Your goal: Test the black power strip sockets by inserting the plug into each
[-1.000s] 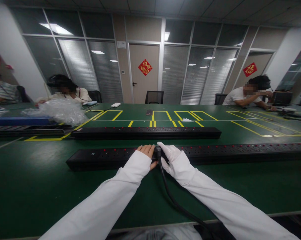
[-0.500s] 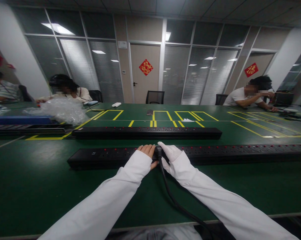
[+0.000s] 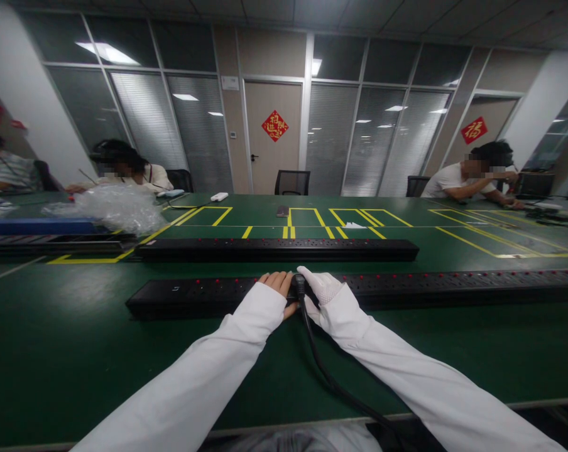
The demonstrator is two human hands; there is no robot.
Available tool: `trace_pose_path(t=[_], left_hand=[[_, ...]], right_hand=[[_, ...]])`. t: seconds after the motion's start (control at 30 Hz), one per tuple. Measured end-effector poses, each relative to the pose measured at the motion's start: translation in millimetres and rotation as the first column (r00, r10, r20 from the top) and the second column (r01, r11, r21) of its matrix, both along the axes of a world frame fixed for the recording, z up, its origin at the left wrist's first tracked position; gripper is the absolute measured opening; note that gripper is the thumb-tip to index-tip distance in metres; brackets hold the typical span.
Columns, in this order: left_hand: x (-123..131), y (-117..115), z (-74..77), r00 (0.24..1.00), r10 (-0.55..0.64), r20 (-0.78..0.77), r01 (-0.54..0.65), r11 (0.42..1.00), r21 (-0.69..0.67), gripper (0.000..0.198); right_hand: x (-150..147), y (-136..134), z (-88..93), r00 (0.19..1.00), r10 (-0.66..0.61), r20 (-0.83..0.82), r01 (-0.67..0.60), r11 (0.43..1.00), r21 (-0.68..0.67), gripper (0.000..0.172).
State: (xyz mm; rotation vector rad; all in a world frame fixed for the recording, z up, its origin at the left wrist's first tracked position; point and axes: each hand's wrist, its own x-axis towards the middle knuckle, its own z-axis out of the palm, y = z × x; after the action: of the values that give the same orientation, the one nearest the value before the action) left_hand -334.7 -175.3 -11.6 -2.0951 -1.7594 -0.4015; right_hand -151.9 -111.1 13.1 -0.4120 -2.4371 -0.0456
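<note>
A long black power strip [image 3: 171,295] with a row of red buttons lies across the table before me. My left hand [image 3: 278,285], bare, is wrapped over the strip, fingers on top and thumb along its front side. A black plug [image 3: 300,284] stands at the strip between my hands, its cord [image 3: 322,364] running down toward the table's near edge. White-gloved, my right hand [image 3: 322,290] closes around the plug from the right, fingertips behind it and thumb in front. The plug's pins are hidden.
A second black power strip [image 3: 284,249] lies parallel behind. Crumpled clear plastic [image 3: 124,207] and a blue bar [image 3: 43,226] are at the left. Yellow tape lines mark the green table [image 3: 100,358]. Several people sit across it, one person [image 3: 458,182] at the right.
Both my hands, the plug and the strip look unmoved. Across the table at left, a thin stick now shows near a seated person's hand.
</note>
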Motion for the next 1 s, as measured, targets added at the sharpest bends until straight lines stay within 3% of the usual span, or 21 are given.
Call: trace_pose_path(t=[0.7,1.0], left_hand=[[1.2,-1.3,1.7,1.000,0.003,0.005,-0.003,1.000,-0.012,0.059],[-0.5,5.7,-4.2,1.000,0.026,0.013,-0.026,1.000,0.000,0.060]], right_hand=[[-1.0,0.9,-0.4,1.000,0.001,0.022,0.000,0.999,-0.039,0.055],[-8.8,6.8,4.7,0.999,-0.016,0.030,0.020,0.991,-0.131,0.043]])
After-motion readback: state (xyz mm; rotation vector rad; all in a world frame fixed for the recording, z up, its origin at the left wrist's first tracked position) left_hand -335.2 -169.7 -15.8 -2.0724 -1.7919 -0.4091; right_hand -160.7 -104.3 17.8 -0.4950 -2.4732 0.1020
